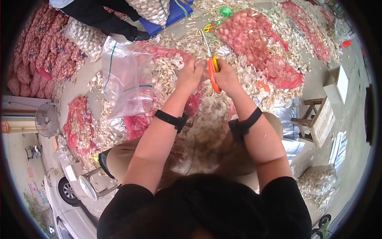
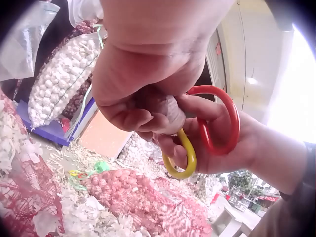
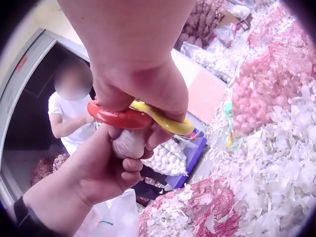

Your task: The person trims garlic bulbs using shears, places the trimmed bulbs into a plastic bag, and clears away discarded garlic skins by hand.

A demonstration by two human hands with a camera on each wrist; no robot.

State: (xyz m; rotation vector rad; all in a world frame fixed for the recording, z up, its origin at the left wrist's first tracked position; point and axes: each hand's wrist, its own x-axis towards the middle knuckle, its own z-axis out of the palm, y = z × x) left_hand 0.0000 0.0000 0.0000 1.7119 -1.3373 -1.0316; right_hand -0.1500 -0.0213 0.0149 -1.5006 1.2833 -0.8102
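Scissors with one red-orange and one yellow handle loop [image 1: 214, 75] are in the right hand [image 1: 226, 76], blades pointing away from the body. In the left wrist view, fingers of the right hand [image 2: 212, 131] pass through the loops. The left hand [image 1: 191, 75] is right beside it, its fingers curled round a whitish-purple garlic bulb [image 2: 174, 114]. In the right wrist view the bulb [image 3: 129, 144] sits between the left hand [image 3: 101, 165] and the scissor handles [image 3: 121, 116]; the right hand [image 3: 140, 84] covers part of the handles.
Garlic skins [image 1: 171, 73] cover the floor around red net bags [image 1: 248, 36]. A clear plastic bag [image 1: 127, 79] lies at the left, a wooden stool [image 1: 318, 119] stands at the right. Another person [image 3: 69, 113] is beyond, near a blue platform [image 1: 167, 20] with a garlic sack [image 2: 61, 81].
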